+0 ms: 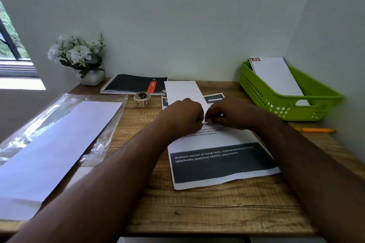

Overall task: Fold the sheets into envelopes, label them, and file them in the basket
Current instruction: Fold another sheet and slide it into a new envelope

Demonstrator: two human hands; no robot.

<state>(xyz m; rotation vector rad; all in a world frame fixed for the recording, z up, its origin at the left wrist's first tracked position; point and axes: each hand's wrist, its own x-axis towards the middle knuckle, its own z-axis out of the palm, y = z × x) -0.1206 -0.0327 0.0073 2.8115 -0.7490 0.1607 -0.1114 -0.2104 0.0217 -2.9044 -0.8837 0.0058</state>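
Lying at far left, a clear plastic sleeve [110,122] holds a white sheet [59,144]. At centre my left hand [182,117] and right hand [230,113] meet, fingers curled, pinching the near end of a folded white envelope [183,90] above a printed sheet [221,162]. At right, the green basket [276,102] holds two filed envelopes [276,77].

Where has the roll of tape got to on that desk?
In the head view, the small patterned roll of tape sits at the back of the wooden desk, just in front of the black spiral notebook and left of the hands.
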